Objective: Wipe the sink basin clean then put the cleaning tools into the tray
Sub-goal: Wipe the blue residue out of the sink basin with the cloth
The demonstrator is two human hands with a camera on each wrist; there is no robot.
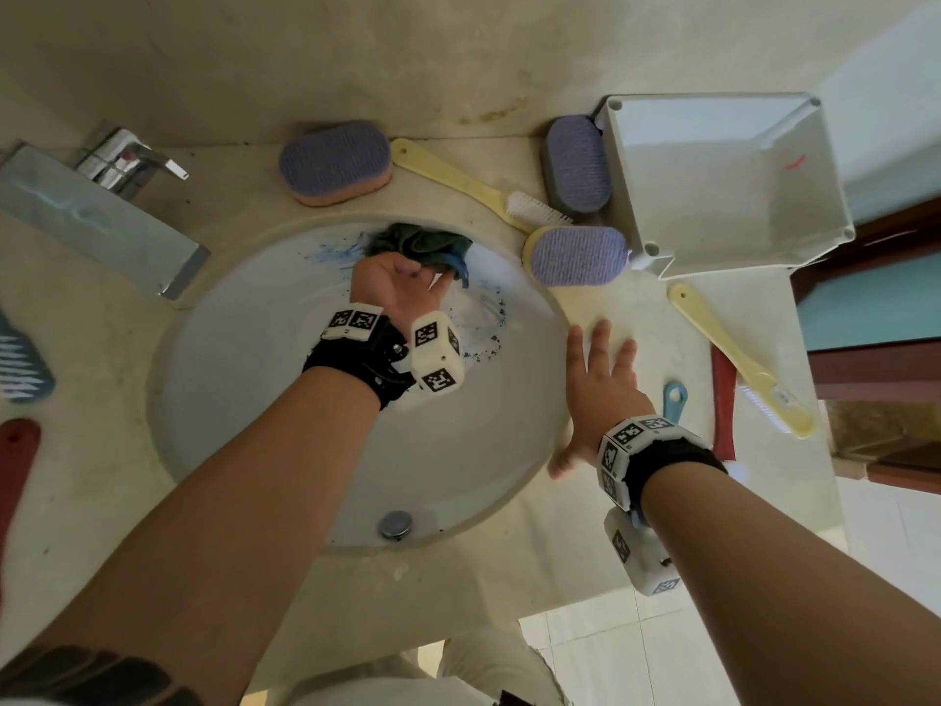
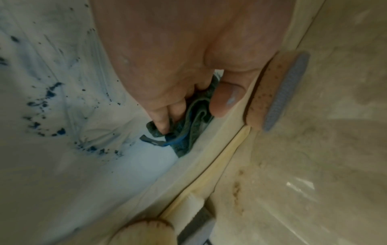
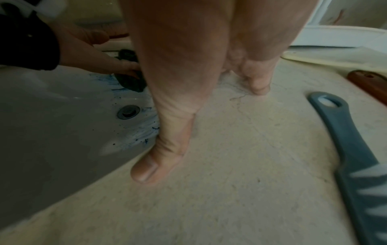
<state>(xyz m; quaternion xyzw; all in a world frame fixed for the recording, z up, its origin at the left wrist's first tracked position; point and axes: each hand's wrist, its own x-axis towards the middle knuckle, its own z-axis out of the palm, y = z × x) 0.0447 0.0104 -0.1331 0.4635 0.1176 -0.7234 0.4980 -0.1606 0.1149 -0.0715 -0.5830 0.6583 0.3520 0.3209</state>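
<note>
The white sink basin (image 1: 285, 400) carries blue stains (image 1: 483, 323) on its far right wall. My left hand (image 1: 402, 287) reaches to the basin's far rim and grips a bunched dark green-blue cloth (image 1: 417, 242). In the left wrist view its fingers (image 2: 163, 122) and thumb curl round the cloth (image 2: 194, 122) against the basin wall. My right hand (image 1: 601, 379) lies flat on the counter just right of the basin, fingers spread and holding nothing, with its thumb (image 3: 155, 165) at the basin's edge. The pale grey tray (image 1: 713, 186) stands at the back right with nothing in it.
Three purple sponges (image 1: 336, 163) (image 1: 578, 165) (image 1: 578, 257) and a yellow brush (image 1: 458, 183) lie behind the basin near the tray. A second yellow brush (image 1: 738, 359), a red handle (image 1: 723, 400) and a blue brush handle (image 3: 343, 132) lie beside my right hand. The tap (image 1: 102, 216) stands left.
</note>
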